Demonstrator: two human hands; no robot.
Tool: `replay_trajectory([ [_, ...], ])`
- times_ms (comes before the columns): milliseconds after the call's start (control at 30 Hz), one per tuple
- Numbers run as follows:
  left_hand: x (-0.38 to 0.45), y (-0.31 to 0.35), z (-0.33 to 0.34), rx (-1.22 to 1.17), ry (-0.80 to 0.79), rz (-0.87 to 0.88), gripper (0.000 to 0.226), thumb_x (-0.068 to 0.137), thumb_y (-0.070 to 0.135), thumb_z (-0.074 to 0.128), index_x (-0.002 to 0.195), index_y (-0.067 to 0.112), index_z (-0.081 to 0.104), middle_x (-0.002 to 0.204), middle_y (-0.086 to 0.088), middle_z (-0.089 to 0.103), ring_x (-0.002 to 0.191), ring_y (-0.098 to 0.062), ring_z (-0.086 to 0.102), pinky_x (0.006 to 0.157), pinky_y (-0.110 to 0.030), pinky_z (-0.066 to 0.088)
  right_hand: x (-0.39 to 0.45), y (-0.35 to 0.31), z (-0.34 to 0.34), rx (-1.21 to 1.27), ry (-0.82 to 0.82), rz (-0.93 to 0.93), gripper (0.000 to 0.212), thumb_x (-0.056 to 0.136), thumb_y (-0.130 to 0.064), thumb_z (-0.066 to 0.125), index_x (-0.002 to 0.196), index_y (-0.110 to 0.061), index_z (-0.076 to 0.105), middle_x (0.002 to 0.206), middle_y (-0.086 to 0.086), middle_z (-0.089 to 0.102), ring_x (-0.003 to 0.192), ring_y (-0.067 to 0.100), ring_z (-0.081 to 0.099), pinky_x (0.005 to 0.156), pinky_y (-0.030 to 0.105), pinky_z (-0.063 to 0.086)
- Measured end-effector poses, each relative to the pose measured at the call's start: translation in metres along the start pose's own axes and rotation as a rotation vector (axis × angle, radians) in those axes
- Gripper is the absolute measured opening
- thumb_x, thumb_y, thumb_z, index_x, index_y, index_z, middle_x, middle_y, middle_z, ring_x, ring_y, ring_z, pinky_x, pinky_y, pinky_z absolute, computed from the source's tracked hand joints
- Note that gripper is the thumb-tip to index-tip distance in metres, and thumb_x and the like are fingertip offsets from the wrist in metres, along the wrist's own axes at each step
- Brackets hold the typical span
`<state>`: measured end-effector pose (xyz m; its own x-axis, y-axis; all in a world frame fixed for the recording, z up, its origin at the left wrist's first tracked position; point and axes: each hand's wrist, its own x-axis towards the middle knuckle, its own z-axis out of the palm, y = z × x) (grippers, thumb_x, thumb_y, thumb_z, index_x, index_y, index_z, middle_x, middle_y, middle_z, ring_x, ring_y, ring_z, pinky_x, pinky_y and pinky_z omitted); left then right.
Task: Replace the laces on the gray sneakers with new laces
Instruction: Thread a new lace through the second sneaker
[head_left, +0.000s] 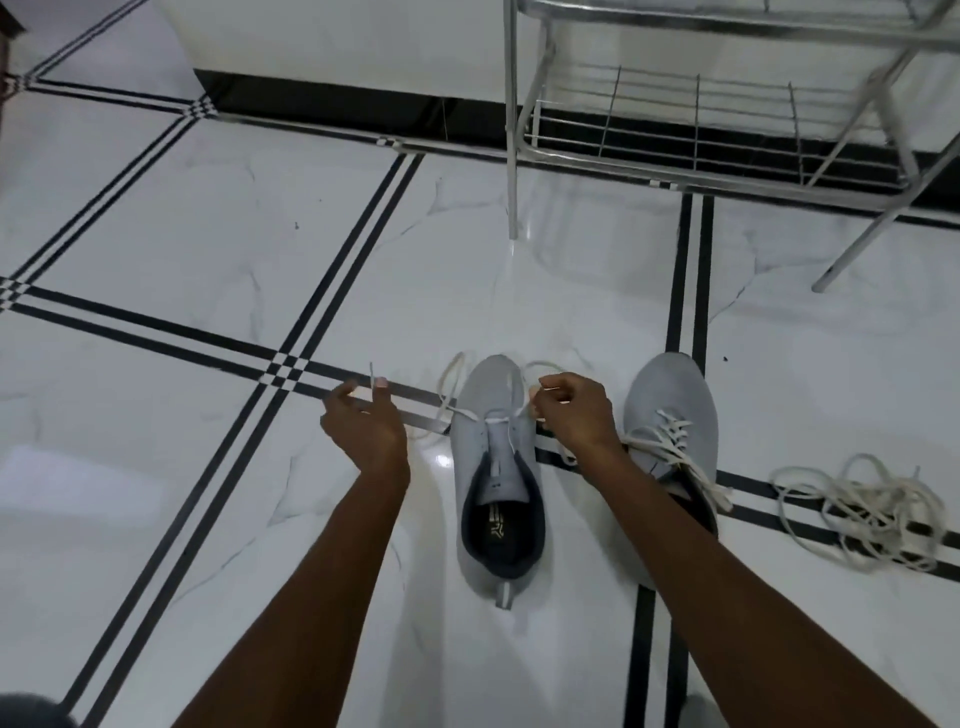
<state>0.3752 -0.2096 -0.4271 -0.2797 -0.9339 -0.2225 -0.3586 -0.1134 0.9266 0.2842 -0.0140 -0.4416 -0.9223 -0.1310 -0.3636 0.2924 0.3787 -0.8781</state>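
With the gray sneaker (493, 467) on the floor (208, 234) between my arms, my left grip (363, 421) pinches one end of the new lace (496, 415) and my right grip (571, 410) the other, and an uneven pull could drag it out of the bottom eyelets.

Home interior: marble-look tiled floor (208, 208) (black inlay stripes), metal rack (727, 130).

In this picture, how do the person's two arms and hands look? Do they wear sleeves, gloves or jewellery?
Both forearms are bare from the bottom edge of the picture to the wrists: no sleeves show. The left hand and the right hand wear no gloves, and no watch, ring or bracelet is visible. The fingernails look short.
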Motion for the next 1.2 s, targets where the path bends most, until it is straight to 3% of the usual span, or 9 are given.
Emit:
replay_trajectory([
  [133, -0.026, -0.006, 0.004, 0.065, 0.009, 0.043, 0.032, 0.091, 0.029, 0.076, 0.102, 0.009, 0.054, 0.097, -0.008, 0.063, 0.083, -0.018, 0.061, 0.086, -0.036, 0.054, -0.009, -0.003, 0.011, -0.053, 0.016, 0.019, 0.033, 0.082, -0.045, 0.077, 0.092, -0.014, 0.074, 0.087, -0.003, 0.074, 0.080, 0.012, 0.069, 0.073, 0.026, 0.053],
  [200, -0.043, -0.011, 0.009, 0.155, -0.129, 0.026, 0.032, 0.090, 0.041, 0.075, 0.089, 0.011, 0.064, 0.081, 0.000, 0.067, 0.076, -0.013, 0.065, 0.081, -0.034, 0.056, -0.012, -0.004, 0.014, -0.055, 0.035, 0.000, 0.026, 0.083, -0.038, 0.077, 0.087, -0.013, 0.074, 0.082, -0.002, 0.074, 0.078, 0.014, 0.069, 0.069, 0.025, 0.050],
  [333, -0.062, -0.019, 0.022, 0.233, -0.323, -0.026, 0.028, 0.080, 0.049, 0.082, 0.071, 0.025, 0.072, 0.074, 0.010, 0.070, 0.078, -0.008, 0.067, 0.078, -0.025, 0.052, -0.014, 0.002, 0.016, -0.055, 0.025, -0.027, 0.027, 0.086, -0.033, 0.073, 0.069, -0.014, 0.068, 0.067, 0.000, 0.068, 0.064, 0.015, 0.062, 0.060, 0.033, 0.052],
  [467, -0.054, -0.022, 0.032, 0.158, -0.310, -0.110, 0.021, 0.077, 0.033, 0.088, 0.073, 0.017, 0.074, 0.075, 0.004, 0.072, 0.079, -0.015, 0.069, 0.082, -0.029, 0.057, -0.017, 0.007, 0.017, 0.041, 0.005, -0.038, 0.019, 0.086, -0.033, 0.075, 0.079, -0.015, 0.074, 0.075, 0.002, 0.073, 0.069, 0.017, 0.070, 0.071, 0.048, 0.062],
  [600, -0.052, -0.026, 0.033, 0.206, -0.358, 0.018, 0.028, 0.089, 0.031, 0.077, 0.080, 0.005, 0.070, 0.078, -0.006, 0.073, 0.076, -0.020, 0.066, 0.072, -0.023, 0.051, -0.018, 0.012, 0.015, 0.131, 0.009, -0.008, 0.019, 0.088, -0.029, 0.075, 0.081, -0.011, 0.073, 0.072, 0.007, 0.070, 0.058, 0.010, 0.066, 0.069, 0.053, 0.062],
  [700, -0.056, -0.031, 0.031, 0.214, -0.382, 0.091, 0.025, 0.098, 0.023, 0.065, 0.088, 0.001, 0.060, 0.084, -0.017, 0.069, 0.073, -0.017, 0.057, 0.064, -0.017, 0.043, -0.017, 0.015, 0.016, 0.146, 0.009, -0.001, 0.016, 0.087, -0.027, 0.076, 0.080, -0.012, 0.074, 0.070, 0.005, 0.069, 0.059, 0.011, 0.064, 0.070, 0.048, 0.063],
  [800, -0.057, -0.038, 0.029, 0.160, -0.403, 0.071, 0.020, 0.105, 0.025, 0.052, 0.098, 0.007, 0.055, 0.088, -0.010, 0.073, 0.082, -0.020, 0.070, 0.077, -0.030, 0.054, -0.016, 0.019, 0.018, 0.133, 0.023, 0.003, 0.015, 0.085, -0.027, 0.077, 0.079, -0.014, 0.074, 0.067, 0.002, 0.068, 0.056, 0.011, 0.062, 0.068, 0.041, 0.062],
  [900, -0.055, -0.040, 0.025, 0.105, -0.422, 0.026, 0.020, 0.108, 0.023, 0.045, 0.100, 0.006, 0.052, 0.089, -0.010, 0.075, 0.082, -0.019, 0.073, 0.082, -0.030, 0.058, -0.014, 0.022, 0.017, 0.128, 0.019, 0.018, 0.019, 0.084, -0.029, 0.076, 0.076, -0.012, 0.072, 0.062, -0.001, 0.065, 0.052, 0.011, 0.059, 0.059, 0.034, 0.053],
  [1200, -0.049, -0.046, 0.023, 0.036, -0.513, -0.065, 0.031, 0.085, 0.040, 0.081, 0.093, 0.011, 0.072, 0.090, -0.004, 0.077, 0.092, -0.021, 0.073, 0.087, -0.037, 0.059, -0.012, 0.022, 0.017, 0.103, -0.013, 0.005, 0.020, 0.084, -0.036, 0.075, 0.077, -0.017, 0.073, 0.064, -0.003, 0.066, 0.054, 0.011, 0.060, 0.058, 0.031, 0.051],
])
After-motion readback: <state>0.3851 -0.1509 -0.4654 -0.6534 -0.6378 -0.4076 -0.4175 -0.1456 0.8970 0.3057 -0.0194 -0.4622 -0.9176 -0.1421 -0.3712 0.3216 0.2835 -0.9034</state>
